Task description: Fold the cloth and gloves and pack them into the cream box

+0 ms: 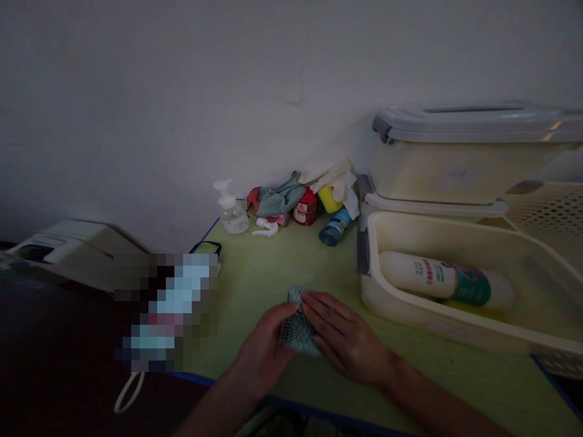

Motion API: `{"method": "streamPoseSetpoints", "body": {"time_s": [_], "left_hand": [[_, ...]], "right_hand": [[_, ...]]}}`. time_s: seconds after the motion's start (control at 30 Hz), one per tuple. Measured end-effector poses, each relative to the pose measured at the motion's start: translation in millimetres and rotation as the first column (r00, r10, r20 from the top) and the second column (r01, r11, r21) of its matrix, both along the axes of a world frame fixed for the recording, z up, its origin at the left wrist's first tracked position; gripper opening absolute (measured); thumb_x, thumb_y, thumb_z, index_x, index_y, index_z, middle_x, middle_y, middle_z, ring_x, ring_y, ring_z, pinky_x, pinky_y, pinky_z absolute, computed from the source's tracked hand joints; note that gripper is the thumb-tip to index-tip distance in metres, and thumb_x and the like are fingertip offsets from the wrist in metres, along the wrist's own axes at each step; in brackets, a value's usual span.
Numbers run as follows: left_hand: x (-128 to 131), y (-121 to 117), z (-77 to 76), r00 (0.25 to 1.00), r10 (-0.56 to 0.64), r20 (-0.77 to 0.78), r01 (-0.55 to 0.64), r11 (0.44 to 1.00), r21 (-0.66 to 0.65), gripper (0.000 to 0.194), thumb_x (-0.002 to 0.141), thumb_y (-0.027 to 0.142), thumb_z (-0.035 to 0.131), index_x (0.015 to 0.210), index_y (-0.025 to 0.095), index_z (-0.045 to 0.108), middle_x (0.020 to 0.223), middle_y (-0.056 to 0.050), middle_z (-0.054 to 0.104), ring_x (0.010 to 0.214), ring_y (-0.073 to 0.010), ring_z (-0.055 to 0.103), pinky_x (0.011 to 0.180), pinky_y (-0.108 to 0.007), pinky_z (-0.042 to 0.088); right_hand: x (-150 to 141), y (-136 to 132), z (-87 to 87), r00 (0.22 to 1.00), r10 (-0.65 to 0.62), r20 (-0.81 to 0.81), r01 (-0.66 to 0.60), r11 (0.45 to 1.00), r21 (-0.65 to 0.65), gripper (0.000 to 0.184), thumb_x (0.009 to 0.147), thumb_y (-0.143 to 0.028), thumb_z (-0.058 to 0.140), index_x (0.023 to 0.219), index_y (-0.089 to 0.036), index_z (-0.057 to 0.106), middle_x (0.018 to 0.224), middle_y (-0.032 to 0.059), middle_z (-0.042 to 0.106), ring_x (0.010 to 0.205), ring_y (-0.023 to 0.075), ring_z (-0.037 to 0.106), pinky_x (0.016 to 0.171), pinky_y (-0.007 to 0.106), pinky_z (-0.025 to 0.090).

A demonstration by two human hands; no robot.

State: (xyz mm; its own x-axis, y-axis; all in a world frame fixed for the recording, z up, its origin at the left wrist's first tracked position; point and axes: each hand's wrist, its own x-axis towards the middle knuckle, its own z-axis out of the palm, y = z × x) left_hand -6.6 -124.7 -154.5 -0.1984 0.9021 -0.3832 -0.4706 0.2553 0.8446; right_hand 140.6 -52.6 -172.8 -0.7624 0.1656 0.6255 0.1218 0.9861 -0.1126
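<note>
A grey-green textured cleaning cloth (297, 331), folded small, is held between my two hands above the near part of the green table (237, 285). My left hand (269, 343) grips its left side, thumb on top and the other fingers hidden beneath. Across the right side of the cloth lies my right hand (341, 337), its fingers together and pressing on the fabric. Part of the cloth is covered by these fingers.
An open cream bin (410, 318) holding a white bottle (419, 273) stands right, before a lidded box (455, 170). Along the wall are a pump bottle (234, 218), cloths (280, 200), a red container (305, 209), gloves (334, 179) and a blue bottle (336, 227). A pixelated item (177, 309) lies left.
</note>
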Motion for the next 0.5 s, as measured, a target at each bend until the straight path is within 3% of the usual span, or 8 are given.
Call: {"method": "streamPoseSetpoints", "body": {"time_s": [0.13,0.23,0.37,0.5], "left_hand": [[0,-3,1.5,0.970,0.073,0.232,-0.057,0.995,-0.078,0.032,0.056,0.032,0.079,0.080,0.013,0.069,0.072,-0.004,0.067,0.073,-0.0140,0.060,0.063,-0.021,0.044],[1,-4,0.0,0.957,0.094,0.274,-0.073,0.994,-0.084,0.032,0.052,0.029,0.083,0.074,0.011,0.068,0.066,-0.003,0.066,0.063,-0.0117,0.058,0.059,-0.020,0.043],[-1,-2,0.5,0.982,0.063,0.177,-0.061,0.998,-0.017,0.036,0.051,0.033,0.083,0.075,0.010,0.068,0.071,-0.006,0.069,0.064,-0.0140,0.061,0.059,-0.021,0.044],[-10,3,10.7,0.993,-0.017,-0.116,0.032,0.991,0.130,0.038,0.063,0.037,0.075,0.092,0.013,0.067,0.089,-0.007,0.071,0.084,-0.0204,0.064,0.076,-0.027,0.047]], "right_hand": [[-3,-4,-0.6,0.998,0.046,0.048,-0.045,0.998,-0.037,0.038,0.091,-0.020,0.038,0.119,0.001,0.052,0.125,0.0221,0.056,0.126,0.0253,0.043,0.099,0.039,0.046],[-3,-5,-0.1,0.998,0.050,0.043,-0.048,0.998,-0.034,0.034,0.091,-0.018,0.038,0.114,0.001,0.054,0.124,0.0223,0.056,0.127,0.0239,0.042,0.100,0.038,0.045],[2,-6,2.7,0.999,0.038,-0.005,-0.037,0.999,0.027,0.031,0.090,-0.015,0.040,0.114,-0.001,0.053,0.121,0.0199,0.059,0.128,0.0233,0.041,0.101,0.038,0.044],[9,-7,8.0,0.991,0.043,-0.125,-0.033,0.996,0.087,0.026,0.087,-0.008,0.042,0.109,-0.003,0.055,0.112,0.0178,0.064,0.124,0.0235,0.045,0.097,0.037,0.047]]}}
